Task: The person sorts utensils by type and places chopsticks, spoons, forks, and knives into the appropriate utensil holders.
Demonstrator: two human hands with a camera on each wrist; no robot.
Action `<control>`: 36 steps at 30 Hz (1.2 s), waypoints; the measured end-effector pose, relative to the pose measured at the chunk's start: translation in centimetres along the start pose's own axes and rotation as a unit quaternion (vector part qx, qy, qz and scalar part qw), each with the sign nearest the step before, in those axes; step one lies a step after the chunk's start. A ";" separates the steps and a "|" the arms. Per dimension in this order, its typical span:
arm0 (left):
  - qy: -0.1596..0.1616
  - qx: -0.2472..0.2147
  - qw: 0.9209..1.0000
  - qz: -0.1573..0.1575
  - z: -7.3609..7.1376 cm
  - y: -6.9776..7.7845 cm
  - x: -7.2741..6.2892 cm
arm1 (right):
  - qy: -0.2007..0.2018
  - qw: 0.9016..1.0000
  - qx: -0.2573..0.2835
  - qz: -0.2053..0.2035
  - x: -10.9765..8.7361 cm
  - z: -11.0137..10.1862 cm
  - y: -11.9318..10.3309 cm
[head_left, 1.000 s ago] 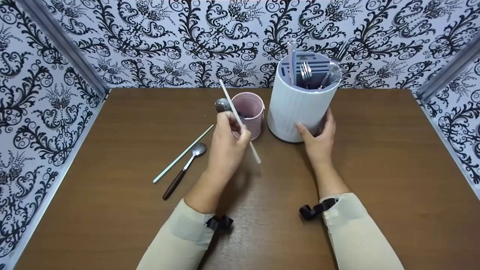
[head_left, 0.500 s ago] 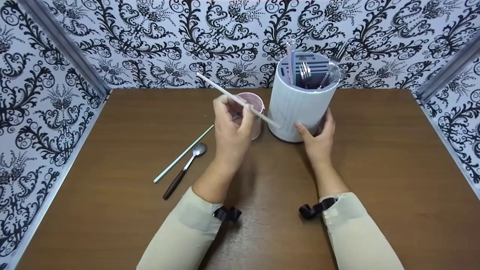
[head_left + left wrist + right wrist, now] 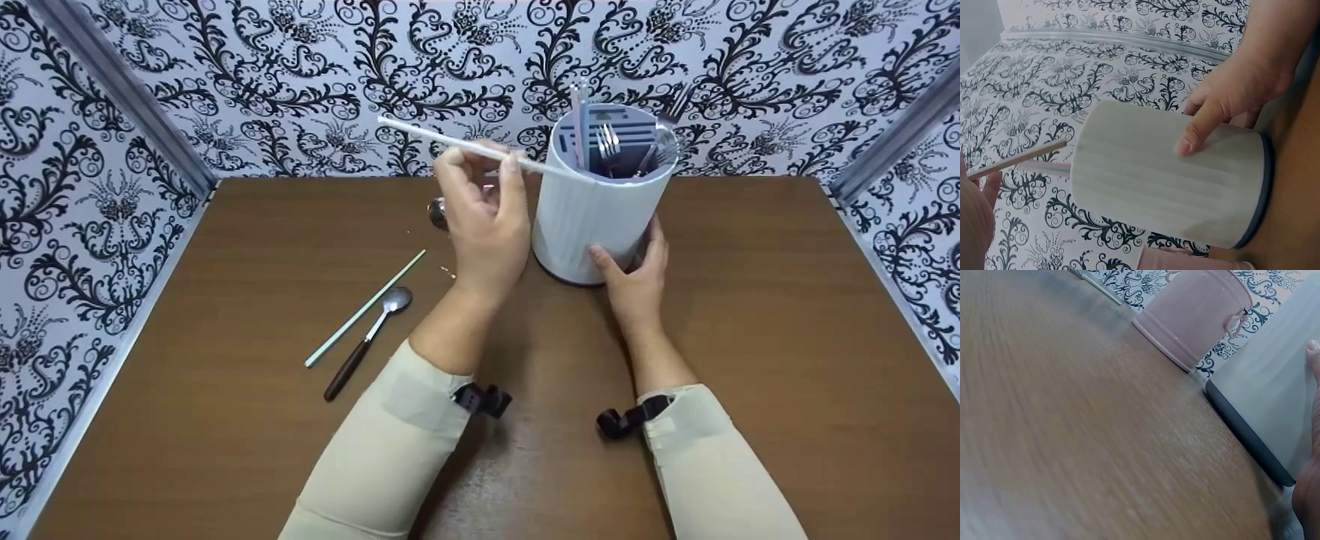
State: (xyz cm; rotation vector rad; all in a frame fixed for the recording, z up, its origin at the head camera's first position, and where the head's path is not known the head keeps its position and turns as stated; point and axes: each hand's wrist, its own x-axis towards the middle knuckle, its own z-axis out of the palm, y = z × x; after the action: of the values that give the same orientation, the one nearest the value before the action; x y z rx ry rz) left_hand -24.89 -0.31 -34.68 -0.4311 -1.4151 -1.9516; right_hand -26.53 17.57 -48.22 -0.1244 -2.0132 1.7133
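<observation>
My left hand (image 3: 487, 240) pinches a white chopstick (image 3: 420, 132) between thumb and fingers, holding it aslant. In the head view its lower right end overlaps the front rim of a white utensil holder (image 3: 581, 225). My right hand (image 3: 636, 281) grips that holder low on its right side, thumb on the front wall. From the slotted top rise pink and blue chopsticks (image 3: 580, 127), a fork (image 3: 609, 142) and further cutlery. In the left wrist view the chopstick tip (image 3: 1061, 144) stands just off the holder's top. A pink bucket (image 3: 1190, 318) stands beside the holder, hidden behind my left hand in the head view.
On the table left of my left hand lie a pale green chopstick (image 3: 365, 307) and a brown-handled spoon (image 3: 360, 352). Another spoon's bowl (image 3: 437, 213) shows beside my left hand. A patterned wall (image 3: 337, 90) closes off the back.
My left hand has moved up and right from the pink bucket to the holder's rim, turning the chopstick from steep to nearly level. My right hand stays on the holder.
</observation>
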 end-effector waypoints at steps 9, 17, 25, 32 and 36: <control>-0.037 0.071 0.997 0.015 2.0 -0.7 1.0 | 0.011 1.000 -0.014 -0.006 0.4 0.1 1.2; -0.073 0.173 0.982 0.018 3.0 -2.0 1.4 | 0.009 1.000 -0.013 0.001 0.2 0.0 0.8; -0.105 0.185 0.977 -0.018 4.0 -3.0 1.9 | -0.001 1.000 -0.012 -0.001 0.0 -0.2 0.0; -0.121 0.225 0.966 -0.048 4.4 -3.8 2.1 | -0.011 1.000 0.007 -0.003 0.1 -0.2 0.1; -0.139 0.263 0.953 -0.062 4.4 -4.3 2.2 | -0.010 1.000 0.006 -0.002 0.1 -0.1 0.0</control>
State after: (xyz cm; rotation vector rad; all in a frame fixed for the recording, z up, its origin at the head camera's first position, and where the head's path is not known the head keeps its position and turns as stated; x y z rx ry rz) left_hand -29.92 3.76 -34.78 -0.3780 -2.1087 -1.5547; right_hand -26.55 17.70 -48.23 -0.1009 -2.0161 1.7299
